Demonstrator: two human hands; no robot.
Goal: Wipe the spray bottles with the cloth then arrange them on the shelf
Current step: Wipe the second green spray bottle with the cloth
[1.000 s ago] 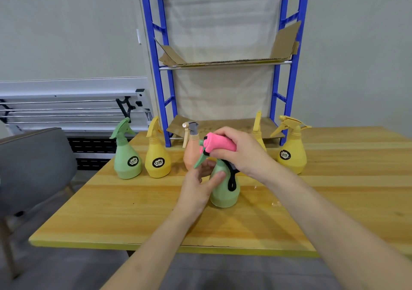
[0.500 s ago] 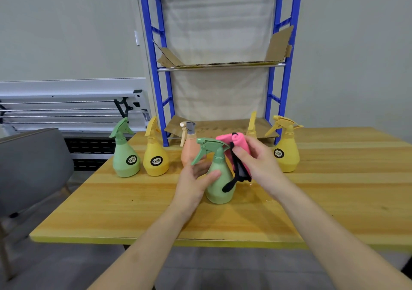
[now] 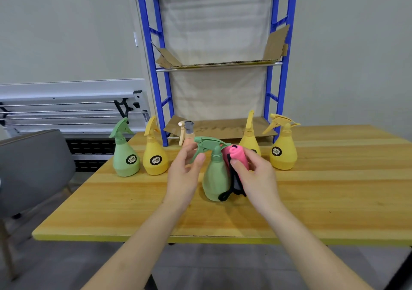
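Green pear-shaped plastic spray bottle (image 3: 215, 178) upright at centre of wooden table (image 3: 334, 200) | right hand (image 3: 256, 178) fingers closed on rolled pink cloth (image 3: 239, 157) pressed against bottle's side | left hand (image 3: 185, 173) fingers loosely spread, fingertip at trigger, gripping nothing.

The near half of the yellow wooden table (image 3: 334, 211) lies bare, giving hands open passage along the front edge and out to the right. Toward the far blue metal shelf (image 3: 276, 84), the way is partly blocked: a light green spray bottle (image 3: 126, 155) and a yellow spray bottle (image 3: 155, 155) stand on the left, a peach spray bottle (image 3: 186, 133) stands in the middle, and two more yellow spray bottles (image 3: 283, 151) stand on the right. The cardboard-lined middle tier (image 3: 218, 63) is open above them.
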